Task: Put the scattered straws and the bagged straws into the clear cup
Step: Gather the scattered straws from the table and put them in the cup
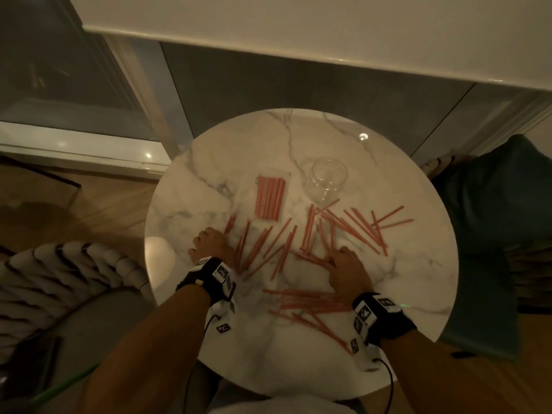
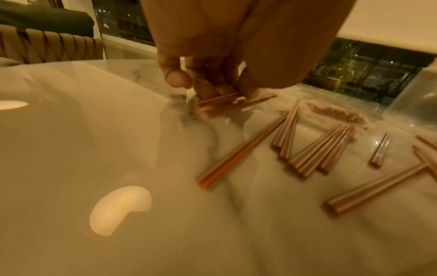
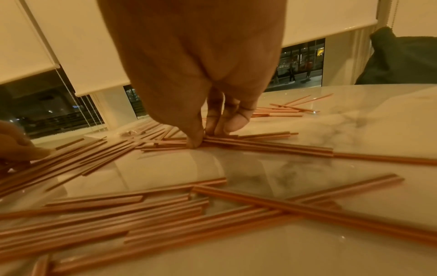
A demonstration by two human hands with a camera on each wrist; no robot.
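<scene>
Several pink straws (image 1: 352, 228) lie scattered over the round marble table (image 1: 418, 279). A clear bag of straws (image 1: 268, 201) lies flat near the middle, and the clear cup (image 1: 328, 179) stands to its right with nothing in it. My left hand (image 1: 209, 243) is at the table's left, its fingertips (image 2: 212, 89) pinching a few straws (image 2: 220, 101) against the marble. My right hand (image 1: 346, 264) is near the centre, thumb and fingers (image 3: 201, 134) pinching straws (image 3: 260, 145) that still lie on the surface.
A woven chair (image 1: 59, 282) stands at the left, a dark green cushion (image 1: 501, 234) at the right. A window and blind (image 1: 298, 31) run behind the table. More straws (image 1: 307, 303) lie close to the near edge beside my right wrist.
</scene>
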